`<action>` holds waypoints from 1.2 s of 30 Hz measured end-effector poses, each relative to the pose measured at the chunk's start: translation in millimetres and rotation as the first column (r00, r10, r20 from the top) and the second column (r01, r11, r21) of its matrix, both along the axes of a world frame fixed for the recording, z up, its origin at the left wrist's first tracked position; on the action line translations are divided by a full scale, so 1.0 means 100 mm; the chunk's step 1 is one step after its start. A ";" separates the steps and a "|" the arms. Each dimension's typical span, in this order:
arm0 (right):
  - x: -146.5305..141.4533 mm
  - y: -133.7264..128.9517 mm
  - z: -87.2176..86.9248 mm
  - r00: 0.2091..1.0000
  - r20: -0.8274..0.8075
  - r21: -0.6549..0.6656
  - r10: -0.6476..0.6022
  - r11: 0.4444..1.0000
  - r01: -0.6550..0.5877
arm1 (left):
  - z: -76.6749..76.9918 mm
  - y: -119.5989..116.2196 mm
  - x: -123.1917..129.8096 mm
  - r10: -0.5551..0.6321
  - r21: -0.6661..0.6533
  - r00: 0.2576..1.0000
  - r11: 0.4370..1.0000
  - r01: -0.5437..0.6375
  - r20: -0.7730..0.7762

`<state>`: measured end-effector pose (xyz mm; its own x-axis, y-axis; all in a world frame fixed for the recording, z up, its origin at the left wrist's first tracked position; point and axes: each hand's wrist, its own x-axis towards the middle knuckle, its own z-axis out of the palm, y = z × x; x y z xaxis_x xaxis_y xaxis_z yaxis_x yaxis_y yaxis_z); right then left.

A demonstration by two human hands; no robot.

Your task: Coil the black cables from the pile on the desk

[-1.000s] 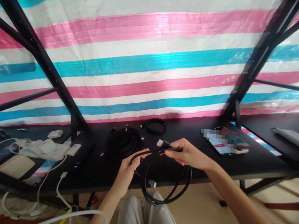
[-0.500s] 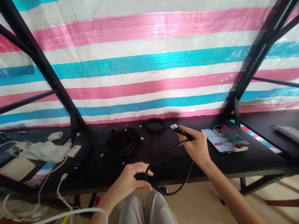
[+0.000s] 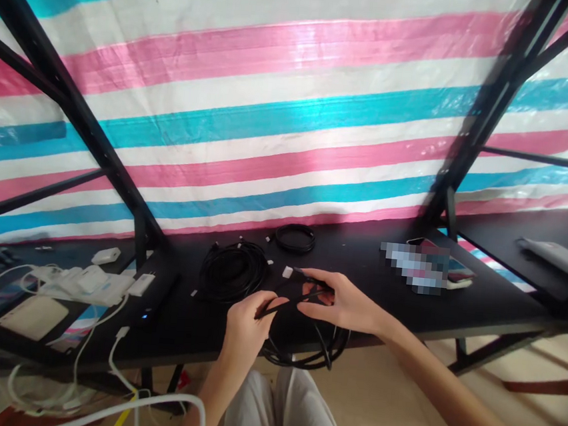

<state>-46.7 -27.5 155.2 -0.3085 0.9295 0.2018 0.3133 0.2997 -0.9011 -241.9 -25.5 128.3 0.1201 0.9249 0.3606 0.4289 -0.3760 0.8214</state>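
A black cable (image 3: 300, 360) with a pale plug (image 3: 287, 272) hangs in loops below my two hands, at the front edge of the black table (image 3: 390, 310). My left hand (image 3: 250, 317) pinches the cable between thumb and fingers on the left. On the right, my right hand (image 3: 338, 302) has its fingers curled round the cable, the plug end sticking out past the fingertips. Just behind the left hand lies a thick coil of black cable (image 3: 233, 270) with several small plugs at its rim. A smaller black cable coil (image 3: 295, 238) rests farther back.
Phones (image 3: 459, 273) lie at the right of the table. A white power strip (image 3: 81, 284) with chargers and white cords stands at the left. Black metal frame legs (image 3: 80, 110) rise on both sides before a striped sheet (image 3: 283, 119). A grey device (image 3: 561, 258) lies far right.
My right hand has come down and left, close to my left hand, which has risen slightly. The cable between them has gone from one wide loop to several gathered loops.
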 end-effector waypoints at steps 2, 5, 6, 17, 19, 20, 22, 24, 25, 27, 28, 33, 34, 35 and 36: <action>-0.03 -0.03 0.02 1.000 0.004 -0.011 0.004 1.000 -0.004 | -0.01 0.00 0.02 0.055 0.063 0.998 0.996 -0.056 0.007; -0.06 -0.05 0.00 0.998 0.044 0.049 -0.035 0.998 0.033 | -0.02 0.01 0.03 0.077 0.114 0.996 0.990 -0.080 0.033; -0.06 -0.04 0.00 0.998 0.045 0.052 -0.039 0.998 0.036 | -0.03 0.02 0.02 0.059 0.113 0.997 0.992 -0.063 0.039; 0.36 0.21 0.05 0.865 -0.396 -0.266 -0.309 0.940 0.214 | -0.05 0.04 -0.37 -0.145 -0.037 0.987 0.989 0.142 -0.075; 0.39 0.21 0.09 0.871 -0.417 -0.342 -0.258 0.933 0.112 | -0.09 0.01 -0.36 -0.135 -0.124 0.985 0.985 0.122 -0.105; 0.39 0.21 0.10 0.884 -0.406 -0.354 -0.231 0.932 0.081 | -0.10 0.00 -0.35 -0.156 -0.178 0.983 0.975 0.137 -0.096; 0.37 0.22 0.12 0.916 -0.336 -0.327 -0.218 0.939 0.104 | -0.13 0.01 -0.34 -0.217 -0.269 0.975 0.942 0.198 -0.044; 0.33 0.23 0.12 0.940 -0.243 -0.215 -0.238 0.959 0.187 | -0.14 0.03 -0.35 -0.289 -0.317 0.956 0.904 0.288 0.044; 0.31 0.23 0.12 0.949 -0.199 -0.144 -0.245 0.965 0.219 | -0.14 0.04 -0.36 -0.318 -0.323 0.942 0.885 0.337 0.111; 0.26 0.23 0.13 0.966 -0.124 -0.026 -0.228 0.974 0.227 | -0.13 0.06 -0.36 -0.317 -0.304 0.909 0.868 0.394 0.272; 0.24 0.22 0.14 0.971 -0.094 0.013 -0.219 0.975 0.221 | -0.13 0.06 -0.34 -0.287 -0.285 0.899 0.878 0.385 0.330; 0.08 0.17 0.22 0.954 -0.120 0.103 -0.274 0.953 0.286 | -0.19 0.07 -0.12 -0.114 -0.312 0.958 0.930 0.196 0.264; 0.05 0.16 0.24 0.953 -0.157 0.091 -0.260 0.957 0.277 | -0.22 0.08 -0.07 -0.080 -0.340 0.963 0.925 0.167 0.256; 0.04 0.15 0.26 0.951 -0.194 0.067 -0.241 0.964 0.257 | -0.24 0.09 -0.04 -0.035 -0.370 0.964 0.919 0.135 0.265; 0.03 0.13 0.27 0.949 -0.225 0.027 -0.222 0.972 0.234 | -0.27 0.11 -0.01 0.006 -0.406 0.959 0.907 0.115 0.284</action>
